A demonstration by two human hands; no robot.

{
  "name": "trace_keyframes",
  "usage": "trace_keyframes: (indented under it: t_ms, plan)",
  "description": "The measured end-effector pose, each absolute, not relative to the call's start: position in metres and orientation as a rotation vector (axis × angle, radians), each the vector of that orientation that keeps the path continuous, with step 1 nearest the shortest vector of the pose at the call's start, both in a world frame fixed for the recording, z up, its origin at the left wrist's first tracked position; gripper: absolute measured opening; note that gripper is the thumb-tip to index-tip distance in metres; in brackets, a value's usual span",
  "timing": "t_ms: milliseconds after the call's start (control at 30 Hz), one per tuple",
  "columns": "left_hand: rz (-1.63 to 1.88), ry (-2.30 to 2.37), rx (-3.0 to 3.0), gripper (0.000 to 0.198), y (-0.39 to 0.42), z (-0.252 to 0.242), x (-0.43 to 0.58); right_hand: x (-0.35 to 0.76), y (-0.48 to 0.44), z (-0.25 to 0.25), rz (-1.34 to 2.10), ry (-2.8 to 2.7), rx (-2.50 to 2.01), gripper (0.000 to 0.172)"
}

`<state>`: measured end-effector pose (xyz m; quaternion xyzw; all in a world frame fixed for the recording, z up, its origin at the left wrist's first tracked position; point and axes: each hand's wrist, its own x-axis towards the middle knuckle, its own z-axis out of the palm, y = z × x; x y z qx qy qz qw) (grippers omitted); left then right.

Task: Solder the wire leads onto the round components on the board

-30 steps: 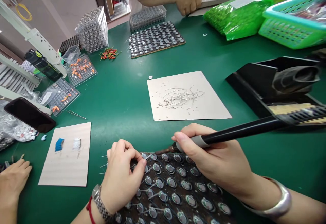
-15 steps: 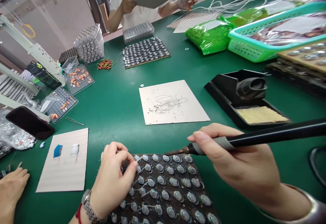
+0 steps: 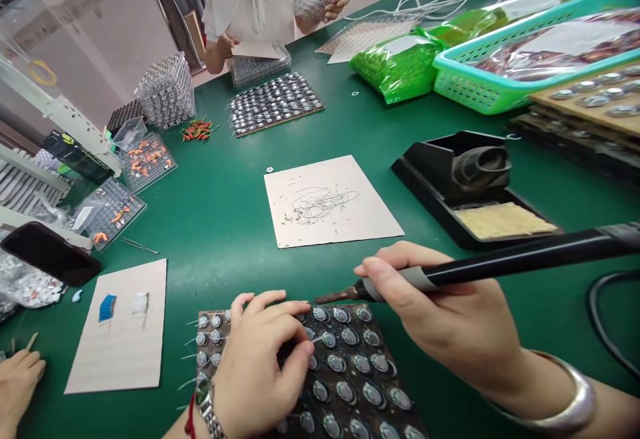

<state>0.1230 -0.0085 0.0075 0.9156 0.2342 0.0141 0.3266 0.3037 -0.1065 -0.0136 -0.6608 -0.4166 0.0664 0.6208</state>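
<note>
A dark board (image 3: pixel 360 386) with rows of round silver parts and short wires lies at the bottom centre. My left hand (image 3: pixel 265 359) rests over its upper left part, fingers bent, thumb and forefinger near one round part; what they hold, if anything, is too small to make out. My right hand (image 3: pixel 440 319) grips a black soldering iron (image 3: pixel 500 259) with a grey collar. The iron's brown tip points left, at the board's far edge, close to my left fingertips.
Beyond the board lies a white card (image 3: pixel 320 226) with loose wires. An iron stand (image 3: pixel 465 166) with yellow sponge is at right, near a turquoise basket (image 3: pixel 490 96). A phone (image 3: pixel 50 252) leans at left. Another person's hand (image 3: pixel 20 379) shows lower left; a person sits across.
My left hand has moved right across the board, its fingers more spread. The iron's tip has shifted slightly left in view. The person across has lowered a card and raised a clear tray.
</note>
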Motion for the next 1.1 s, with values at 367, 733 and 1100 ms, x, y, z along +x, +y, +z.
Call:
trace_keyframes:
  t_ms: [367,733,1100]
  plan:
    - [0.03,0.876,2.385,0.014,0.003,0.0,0.119,0.297,-0.102,-0.016,0.215,-1.016,-1.537,0.032]
    - [-0.053,0.923,2.331,0.016,0.005,0.004,0.124,0.294,-0.1,-0.018,0.26,-1.084,-1.519,0.026]
    - [-0.1,0.972,2.297,0.018,0.004,0.005,0.128,0.295,-0.099,-0.02,0.236,-1.103,-1.521,0.027]
